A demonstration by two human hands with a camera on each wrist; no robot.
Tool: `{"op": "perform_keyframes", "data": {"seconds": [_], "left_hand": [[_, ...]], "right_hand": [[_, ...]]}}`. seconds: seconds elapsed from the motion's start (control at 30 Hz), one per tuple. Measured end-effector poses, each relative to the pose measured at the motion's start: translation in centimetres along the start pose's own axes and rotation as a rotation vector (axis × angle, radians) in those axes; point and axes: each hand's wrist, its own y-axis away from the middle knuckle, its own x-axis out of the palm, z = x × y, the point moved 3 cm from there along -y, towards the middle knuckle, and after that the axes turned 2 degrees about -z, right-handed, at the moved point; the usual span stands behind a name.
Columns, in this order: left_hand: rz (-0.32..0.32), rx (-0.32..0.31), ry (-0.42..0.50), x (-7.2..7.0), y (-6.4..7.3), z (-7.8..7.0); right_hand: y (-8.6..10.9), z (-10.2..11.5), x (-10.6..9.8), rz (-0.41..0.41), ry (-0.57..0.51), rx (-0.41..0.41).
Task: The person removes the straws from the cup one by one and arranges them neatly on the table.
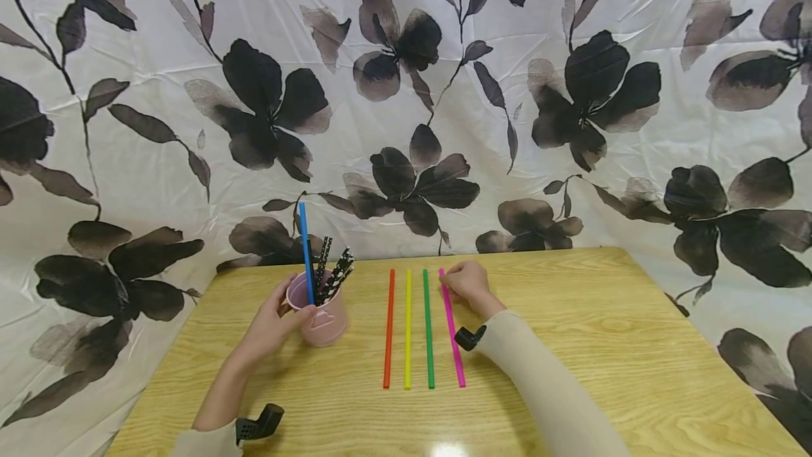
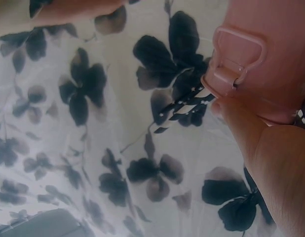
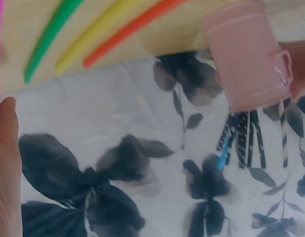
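Observation:
My left hand (image 1: pixel 279 319) grips the rim of a small pink metal bucket (image 1: pixel 326 323), thumb at the near side. Inside the bucket stand a tall blue straw (image 1: pixel 306 245) and several black-and-white patterned straws (image 1: pixel 335 281). On the table a red straw (image 1: pixel 389 330), a yellow straw (image 1: pixel 408 330) and a green straw (image 1: pixel 428 330) lie side by side, apart from each other. To their right is a pink straw (image 1: pixel 452 319), slightly slanted; my right hand (image 1: pixel 471 283) pinches its far end with curled fingers. In the right wrist view only part of that hand (image 3: pixel 5 163) shows.
A wooden table (image 1: pixel 571 344) carries everything. Behind it and along its sides hangs a white cloth (image 1: pixel 495 125) printed with dark flowers. Black wrist cameras (image 1: pixel 260 423) are strapped over both sleeves.

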Motion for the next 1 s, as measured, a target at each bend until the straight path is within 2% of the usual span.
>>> {"op": "perform_keyframes", "data": {"seconds": [0.17,0.37,0.5,0.63,0.8,1.0], "left_hand": [[-0.003,0.021,0.003,0.0,-0.1,-0.1],[-0.003,0.014,-0.023,0.0,0.0,-0.3],[-0.002,0.012,-0.030,0.0,0.1,-0.4],[0.002,0.020,0.000,0.0,0.0,-0.3],[-0.007,0.029,0.019,-0.4,-0.4,1.0],[-0.006,0.047,-0.003,-0.3,-1.1,3.2]], "right_hand": [[0.2,2.9,0.1,-0.002,0.011,-0.105],[0.5,7.6,0.3,0.084,-0.141,-0.171],[0.9,11.1,0.5,0.128,-0.166,-0.226],[1.7,14.5,1.1,0.180,-0.190,-0.286],[2.7,18.1,2.6,0.245,-0.205,-0.346],[3.7,20.8,5.0,0.289,-0.214,-0.354]]}}
